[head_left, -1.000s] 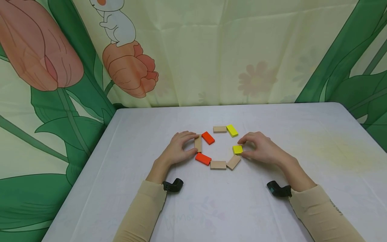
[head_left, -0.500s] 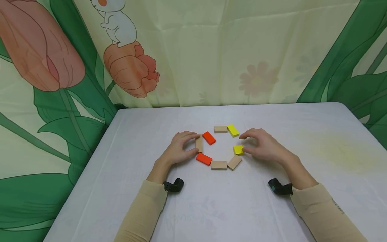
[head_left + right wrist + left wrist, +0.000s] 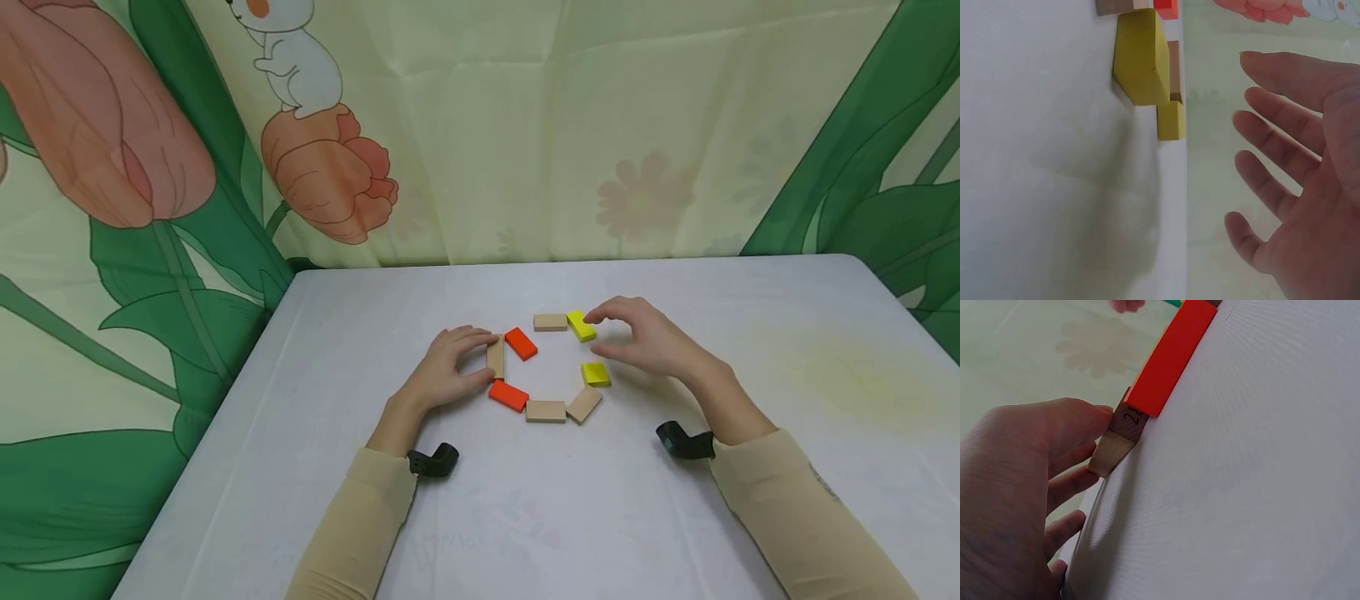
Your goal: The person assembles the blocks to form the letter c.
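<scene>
The left hand [image 3: 444, 367] pinches a plain block [image 3: 496, 357] at its two ends, between the thumb and the forefinger. Just beside this thumb, on its nearer side, there is a red block [image 3: 508, 396]. A second red block [image 3: 521, 343] lies to the right of the left forefinger, near its tip.

The right hand [image 3: 651, 337] has its fingers spread, and they hold nothing. Under the tip of its forefinger lies a yellow block [image 3: 580, 326]; the right wrist view shows a gap between finger and block. Another yellow block [image 3: 596, 374] is just on the near side of the right thumb, apart from it. Between the fingers of both hands, the blocks form an unclosed ring on the white table [image 3: 487, 525].
</scene>
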The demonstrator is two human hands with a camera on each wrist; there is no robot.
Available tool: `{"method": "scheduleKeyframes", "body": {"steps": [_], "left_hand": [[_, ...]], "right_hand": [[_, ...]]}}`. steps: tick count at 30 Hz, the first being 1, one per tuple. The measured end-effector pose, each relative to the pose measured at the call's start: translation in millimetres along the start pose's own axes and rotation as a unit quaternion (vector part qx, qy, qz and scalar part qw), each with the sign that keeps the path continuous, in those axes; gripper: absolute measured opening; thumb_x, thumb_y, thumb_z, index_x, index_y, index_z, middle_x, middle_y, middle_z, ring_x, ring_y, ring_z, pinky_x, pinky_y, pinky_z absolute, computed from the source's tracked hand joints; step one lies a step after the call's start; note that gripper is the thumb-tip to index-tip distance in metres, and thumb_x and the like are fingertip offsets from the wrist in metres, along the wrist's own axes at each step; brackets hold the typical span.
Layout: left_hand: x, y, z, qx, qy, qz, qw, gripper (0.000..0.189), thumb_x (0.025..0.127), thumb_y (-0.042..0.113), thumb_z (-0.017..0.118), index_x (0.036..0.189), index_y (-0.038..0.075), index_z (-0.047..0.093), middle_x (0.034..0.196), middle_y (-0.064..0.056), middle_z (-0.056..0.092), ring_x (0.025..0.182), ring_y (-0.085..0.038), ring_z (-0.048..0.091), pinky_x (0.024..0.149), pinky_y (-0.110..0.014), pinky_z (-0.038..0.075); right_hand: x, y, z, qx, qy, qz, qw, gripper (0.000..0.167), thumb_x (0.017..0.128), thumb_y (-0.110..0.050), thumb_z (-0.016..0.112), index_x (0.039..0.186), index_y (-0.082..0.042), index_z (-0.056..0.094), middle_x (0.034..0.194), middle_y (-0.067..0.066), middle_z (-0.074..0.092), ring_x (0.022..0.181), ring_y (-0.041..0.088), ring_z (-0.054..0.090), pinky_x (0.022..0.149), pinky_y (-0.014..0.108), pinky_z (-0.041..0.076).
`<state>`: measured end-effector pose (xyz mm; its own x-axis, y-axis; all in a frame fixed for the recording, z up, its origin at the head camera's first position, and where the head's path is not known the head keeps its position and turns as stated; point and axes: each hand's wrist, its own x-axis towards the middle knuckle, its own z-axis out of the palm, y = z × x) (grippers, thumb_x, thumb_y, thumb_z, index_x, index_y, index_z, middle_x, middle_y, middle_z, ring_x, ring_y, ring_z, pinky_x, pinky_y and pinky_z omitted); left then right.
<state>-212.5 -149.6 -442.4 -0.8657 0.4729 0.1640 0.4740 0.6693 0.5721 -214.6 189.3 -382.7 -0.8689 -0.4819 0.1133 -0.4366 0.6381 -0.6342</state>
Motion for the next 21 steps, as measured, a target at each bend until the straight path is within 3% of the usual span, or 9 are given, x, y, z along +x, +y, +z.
{"method": "scheduleKeyframes", "body": {"steps": [13, 21], "left_hand": [[1.1, 0.6, 0.8, -0.004, -0.003, -0.003, 1.0, 0.054, 0.091, 0.035, 0.068, 0.142, 0.019, 0.06, 0.144, -0.001, 0.056, 0.143, -0.024, 0.035, 0.122, -0.048, 0.01], [-0.1, 0.3, 0.1, -0.001, -0.001, -0.01, 1.0, 0.054, 0.09, 0.035, 0.068, 0.142, 0.02, 0.06, 0.143, 0.0, 0.056, 0.144, -0.023, 0.035, 0.122, -0.049, 0.01]], "right_hand": [[26.0, -14.1, 3.9, 0.003, -0.002, -0.037, 0.9993, 0.035, 0.089, -0.008, 0.075, 0.122, 0.001, 0.067, 0.12, 0.016, 0.066, 0.116, 0.038, 0.053, 0.102, 0.058, 0.041], [44.6, -28.5, 10.4, 0.006, -0.024, -0.031, 0.9992, 0.037, 0.091, -0.013, 0.074, 0.125, 0.0, 0.066, 0.121, 0.016, 0.065, 0.118, 0.037, 0.053, 0.102, 0.057, 0.042]]}}
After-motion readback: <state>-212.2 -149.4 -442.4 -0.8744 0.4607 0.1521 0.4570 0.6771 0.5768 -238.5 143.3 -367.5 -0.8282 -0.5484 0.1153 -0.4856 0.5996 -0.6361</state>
